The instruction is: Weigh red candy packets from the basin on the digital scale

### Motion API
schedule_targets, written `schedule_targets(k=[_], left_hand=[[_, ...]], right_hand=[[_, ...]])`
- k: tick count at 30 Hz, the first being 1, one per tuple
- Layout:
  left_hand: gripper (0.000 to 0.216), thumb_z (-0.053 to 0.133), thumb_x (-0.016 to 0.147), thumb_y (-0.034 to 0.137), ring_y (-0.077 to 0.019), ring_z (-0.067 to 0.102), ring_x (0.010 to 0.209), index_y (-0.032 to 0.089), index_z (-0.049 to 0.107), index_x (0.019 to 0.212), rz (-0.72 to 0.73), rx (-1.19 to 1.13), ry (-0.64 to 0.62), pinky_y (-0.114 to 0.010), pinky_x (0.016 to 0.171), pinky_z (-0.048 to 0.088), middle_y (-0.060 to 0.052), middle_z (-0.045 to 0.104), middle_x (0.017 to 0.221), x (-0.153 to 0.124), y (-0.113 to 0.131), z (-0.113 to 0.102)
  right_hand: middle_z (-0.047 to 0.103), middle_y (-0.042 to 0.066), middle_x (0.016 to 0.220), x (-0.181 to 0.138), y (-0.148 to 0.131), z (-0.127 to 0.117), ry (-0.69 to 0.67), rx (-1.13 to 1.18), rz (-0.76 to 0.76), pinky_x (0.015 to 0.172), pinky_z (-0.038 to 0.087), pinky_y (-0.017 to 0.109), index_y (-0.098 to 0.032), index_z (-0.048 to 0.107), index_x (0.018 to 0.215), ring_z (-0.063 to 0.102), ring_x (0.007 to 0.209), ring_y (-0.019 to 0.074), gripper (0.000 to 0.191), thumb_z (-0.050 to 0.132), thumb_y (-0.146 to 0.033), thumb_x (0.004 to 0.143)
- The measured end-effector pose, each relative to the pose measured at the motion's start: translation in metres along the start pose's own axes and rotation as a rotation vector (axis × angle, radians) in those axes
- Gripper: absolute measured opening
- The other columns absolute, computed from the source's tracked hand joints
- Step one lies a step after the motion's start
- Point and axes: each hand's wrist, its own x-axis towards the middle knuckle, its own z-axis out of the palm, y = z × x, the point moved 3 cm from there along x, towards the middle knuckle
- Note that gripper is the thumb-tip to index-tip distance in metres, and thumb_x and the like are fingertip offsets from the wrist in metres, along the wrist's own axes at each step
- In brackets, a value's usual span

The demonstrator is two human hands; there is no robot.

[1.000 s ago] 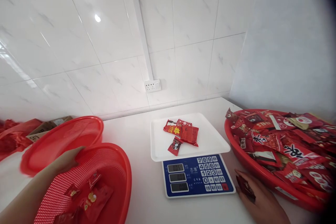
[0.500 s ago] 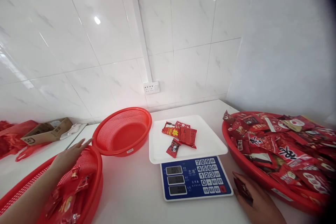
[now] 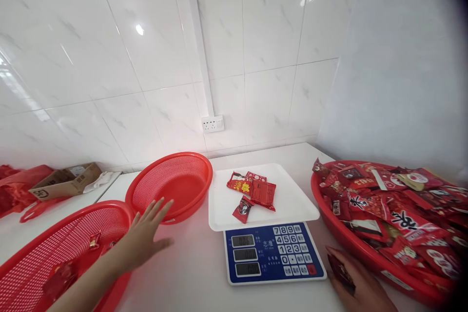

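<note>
My left hand (image 3: 144, 236) is stretched out flat with fingers spread, hovering between a red mesh basket (image 3: 40, 248) at the lower left, which holds a few red packets, and an empty red basket (image 3: 171, 186) beside the scale. Several red snack packets (image 3: 252, 191) lie on the white pan (image 3: 296, 200) of a blue-faced electronic scale (image 3: 274, 252). My right hand (image 3: 356, 282) rests on the white counter right of the scale, fingers curled around a small dark red packet (image 3: 341, 269). It lies just below a big red tray (image 3: 351, 234) heaped with red packets.
A cardboard box (image 3: 64, 180) and red plastic bags (image 3: 16, 190) sit at the far left. A white tiled wall with a power socket (image 3: 212, 124) stands behind the counter. Another white wall closes the right side.
The empty basket went from the left pile to a spot beside the scale. My left hand let it go and now hovers open. The packet basket has slid left; my right hand stayed put.
</note>
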Motion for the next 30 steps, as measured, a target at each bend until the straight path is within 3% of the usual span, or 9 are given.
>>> schedule_targets(k=[3, 5, 10, 13, 16, 19, 22, 27, 30], left_hand=[[0.084, 0.062, 0.069, 0.031, -0.0383, 0.005, 0.135, 0.034, 0.018, 0.141, -0.110, 0.253, 0.032, -0.071, 0.095, 0.016, -0.011, 0.011, 0.150, -0.016, -0.003, 0.017], [0.083, 0.060, 0.070, 0.027, -0.0409, 0.008, 0.134, 0.031, 0.018, 0.141, -0.225, 0.340, 0.105, -0.072, 0.090, 0.022, -0.016, 0.008, 0.150, -0.020, -0.024, 0.021], [0.082, 0.058, 0.073, 0.028, -0.0395, 0.029, 0.129, 0.022, 0.016, 0.143, -0.150, 0.228, 0.170, -0.046, 0.087, 0.045, -0.022, 0.003, 0.149, -0.015, -0.089, 0.018], [0.077, 0.053, 0.077, 0.031, -0.0387, 0.045, 0.119, 0.023, 0.015, 0.143, -0.116, 0.199, 0.166, -0.042, 0.077, 0.050, -0.019, 0.002, 0.150, -0.012, -0.119, 0.011], [0.069, 0.047, 0.081, 0.038, -0.0367, 0.052, 0.112, 0.026, 0.016, 0.143, -0.082, 0.191, 0.180, -0.042, 0.073, 0.052, -0.016, 0.006, 0.150, -0.007, -0.133, 0.006], [0.070, 0.050, 0.077, 0.050, -0.0379, 0.039, 0.124, 0.024, 0.030, 0.139, -0.029, 0.247, 0.240, -0.054, 0.093, 0.039, -0.015, 0.021, 0.148, 0.001, -0.126, 0.004], [0.070, 0.050, 0.075, 0.058, -0.0324, 0.030, 0.131, 0.024, 0.037, 0.135, 0.012, 0.211, 0.277, -0.054, 0.105, 0.023, -0.013, 0.035, 0.142, 0.005, -0.101, 0.004], [0.053, 0.044, 0.078, 0.060, -0.0297, 0.041, 0.124, 0.025, 0.059, 0.115, 0.007, 0.039, 0.150, -0.044, 0.102, 0.035, -0.007, 0.057, 0.125, -0.003, -0.049, 0.000], [0.046, 0.031, 0.086, 0.053, -0.0243, 0.054, 0.108, 0.025, 0.064, 0.100, -0.009, -0.059, 0.040, -0.039, 0.097, 0.038, -0.004, 0.065, 0.109, -0.014, -0.034, -0.009]], right_hand=[[0.063, 0.008, 0.112, 0.000, 0.000, -0.001, 0.018, 0.004, -0.014, 0.084, 0.051, 0.039, -0.023, 0.057, 0.113, 0.060, 0.103, 0.0264, 0.044, 0.046, -0.043, 0.075], [0.063, 0.009, 0.112, 0.000, -0.001, -0.001, 0.017, -0.002, -0.015, 0.084, 0.052, 0.039, -0.022, 0.057, 0.112, 0.060, 0.102, 0.0264, 0.043, 0.046, -0.043, 0.076], [0.063, 0.010, 0.113, 0.000, -0.002, 0.000, 0.029, -0.005, -0.019, 0.084, 0.052, 0.040, -0.020, 0.056, 0.113, 0.060, 0.102, 0.0268, 0.045, 0.044, -0.043, 0.076], [0.063, 0.010, 0.113, 0.000, -0.003, 0.000, 0.027, -0.003, -0.007, 0.083, 0.052, 0.040, -0.021, 0.056, 0.113, 0.061, 0.101, 0.0265, 0.045, 0.044, -0.043, 0.076], [0.064, 0.009, 0.112, 0.000, -0.005, -0.002, 0.024, 0.003, -0.011, 0.084, 0.052, 0.038, -0.021, 0.057, 0.112, 0.061, 0.100, 0.0257, 0.044, 0.044, -0.043, 0.076], [0.064, 0.009, 0.111, -0.001, -0.007, -0.003, 0.030, 0.006, -0.015, 0.083, 0.052, 0.038, -0.022, 0.057, 0.112, 0.061, 0.100, 0.0255, 0.044, 0.045, -0.044, 0.076], [0.064, 0.008, 0.111, -0.001, -0.007, -0.004, 0.036, 0.002, -0.010, 0.083, 0.052, 0.038, -0.023, 0.057, 0.112, 0.061, 0.100, 0.0258, 0.043, 0.045, -0.044, 0.076], [0.064, 0.008, 0.112, -0.002, -0.007, -0.003, 0.035, -0.013, -0.016, 0.084, 0.052, 0.040, -0.022, 0.058, 0.111, 0.061, 0.101, 0.0264, 0.044, 0.044, -0.045, 0.076], [0.065, 0.008, 0.110, -0.001, -0.008, -0.004, 0.043, -0.008, -0.029, 0.084, 0.052, 0.039, -0.022, 0.059, 0.110, 0.062, 0.099, 0.0264, 0.043, 0.045, -0.045, 0.076]])
